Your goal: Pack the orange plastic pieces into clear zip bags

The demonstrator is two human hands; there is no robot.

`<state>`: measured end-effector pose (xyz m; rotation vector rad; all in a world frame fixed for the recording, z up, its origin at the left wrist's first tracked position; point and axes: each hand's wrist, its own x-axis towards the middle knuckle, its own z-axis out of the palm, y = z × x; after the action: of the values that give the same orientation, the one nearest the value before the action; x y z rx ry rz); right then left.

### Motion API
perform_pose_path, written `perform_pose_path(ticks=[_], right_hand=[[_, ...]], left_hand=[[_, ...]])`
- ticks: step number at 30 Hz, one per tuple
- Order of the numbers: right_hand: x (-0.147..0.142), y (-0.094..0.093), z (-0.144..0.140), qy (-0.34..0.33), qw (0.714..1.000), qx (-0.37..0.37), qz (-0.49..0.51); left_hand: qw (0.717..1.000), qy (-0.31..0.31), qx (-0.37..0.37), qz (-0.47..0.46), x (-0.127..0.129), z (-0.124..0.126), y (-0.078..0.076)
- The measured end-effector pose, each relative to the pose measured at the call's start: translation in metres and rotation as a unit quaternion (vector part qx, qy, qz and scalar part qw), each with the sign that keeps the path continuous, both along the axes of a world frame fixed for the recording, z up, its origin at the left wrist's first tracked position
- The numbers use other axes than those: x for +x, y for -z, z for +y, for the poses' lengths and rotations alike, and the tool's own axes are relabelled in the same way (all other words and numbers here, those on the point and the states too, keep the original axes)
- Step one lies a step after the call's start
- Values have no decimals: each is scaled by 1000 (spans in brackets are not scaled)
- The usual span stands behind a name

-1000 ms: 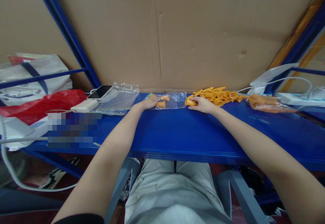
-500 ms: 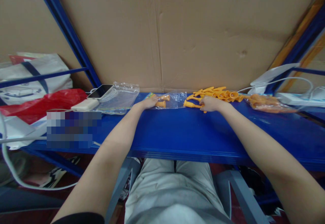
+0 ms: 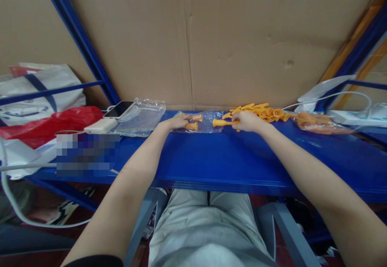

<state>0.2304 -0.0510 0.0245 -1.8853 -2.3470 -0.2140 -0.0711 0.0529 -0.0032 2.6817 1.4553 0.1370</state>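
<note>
My left hand [image 3: 179,121] is closed on a clear plastic bag [image 3: 207,117] that lies on the blue table. Inside the bag are two orange plastic pieces [image 3: 191,126] with flared round ends, near my left fingertips. In my right hand [image 3: 243,121] is another orange plastic piece [image 3: 220,123], gripped by its thin end. Its flared end points left, over the right part of the bag. Just behind and right of my right hand lies a pile of similar orange pieces [image 3: 269,113], some with branching ends. My right hand hides part of that pile.
A filled bag of orange pieces [image 3: 322,122] lies at the right. Flat clear bags [image 3: 142,117], a phone [image 3: 121,109], a white power bank [image 3: 101,126] and a red plastic bag [image 3: 57,124] are at the left. Cardboard [image 3: 193,45] stands behind, between blue posts.
My right hand has moved a little to the left with the orange piece, whose flared end now lies over the bag. My left hand stays at the bag.
</note>
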Motion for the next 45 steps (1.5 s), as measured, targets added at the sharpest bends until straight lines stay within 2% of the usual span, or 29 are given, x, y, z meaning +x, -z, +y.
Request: perform_pose_path(ticks=[5,13,24,29,37,45], right_hand=[[-12,-3,-9,3,1000,31,4],[-21,2,-12,19,999,32,-19],[-33,8,-17,32,998,44,-16],[-38,10,-19,30,998,39,-28],[-40,11,-19,52,997,45,-41],[-50,7,-27,71,995,35,-58]], left_hand=[[997,-70,1,19,7,-3,-1],[999,-42,19,27,9,4,5],[998,-36,14,46,17,-12,-6],[998,-67,-7,11,18,-17,-5],[996,-49,-49,-60,28,-32,-6],[995,-44,-67,-51,37,-37,-4]])
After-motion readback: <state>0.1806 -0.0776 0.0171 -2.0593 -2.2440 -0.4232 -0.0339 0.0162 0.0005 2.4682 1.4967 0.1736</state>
